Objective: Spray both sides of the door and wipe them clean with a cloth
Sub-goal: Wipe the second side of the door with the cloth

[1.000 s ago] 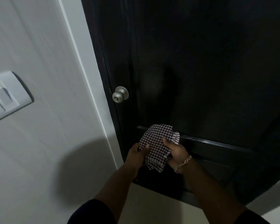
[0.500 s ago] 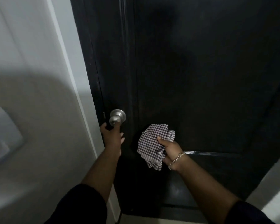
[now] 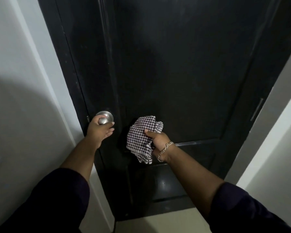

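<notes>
Door (image 3: 175, 64) set between wall (image 3: 15, 98) at left and frame (image 3: 275, 132) at right. Knob (image 3: 104, 117) mounted near door's left edge, gripped by left hand (image 3: 98, 130). Cloth (image 3: 142, 138) held just right of knob, before door panel, pinched by right hand (image 3: 158, 142). Floor (image 3: 158, 222) seen below door.

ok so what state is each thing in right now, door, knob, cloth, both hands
door: shut in its frame, black, dull smears on the upper panel
knob: gripped by the left hand; turned or not, cannot tell
cloth: checked, bunched up, held in front of the door's middle rail; contact with it cannot be told
left hand: fingers curled round the knob
right hand: grips the cloth, thumb on top
bracelet: on the right wrist
</notes>
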